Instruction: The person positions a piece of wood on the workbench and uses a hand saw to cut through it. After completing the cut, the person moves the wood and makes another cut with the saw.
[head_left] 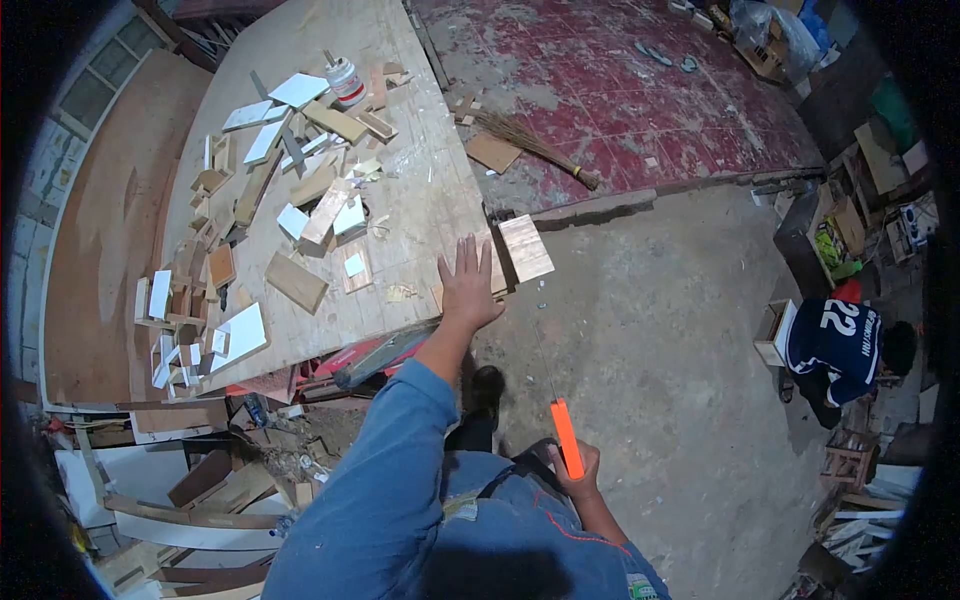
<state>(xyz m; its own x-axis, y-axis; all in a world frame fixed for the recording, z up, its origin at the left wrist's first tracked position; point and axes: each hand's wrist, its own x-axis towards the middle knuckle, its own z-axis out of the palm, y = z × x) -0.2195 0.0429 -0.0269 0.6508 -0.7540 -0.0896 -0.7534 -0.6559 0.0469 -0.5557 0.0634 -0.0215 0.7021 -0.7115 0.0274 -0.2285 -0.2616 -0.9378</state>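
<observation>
My left hand [468, 287] lies flat with fingers spread near the corner of the wooden worktable [405, 250], pressing on a strip of wood that is mostly hidden under it. Just beyond the fingers, a light wooden board piece [526, 248] juts out past the table edge over the floor. Low in front of my body, my right hand [580, 466] is closed around the orange handle of a hand saw [566, 438]. Its thin blade, seen nearly edge-on, points forward toward the table corner and is hard to make out against the floor.
Wood offcuts [295, 282], white-faced pieces and a labelled jar [345, 82] cover the table. A straw broom [535, 148] lies on the raised red floor [600, 80]. At right a person in a dark shirt [835, 345] crouches beside a wooden box [773, 335]. Scrap wood [190, 510] lies lower left.
</observation>
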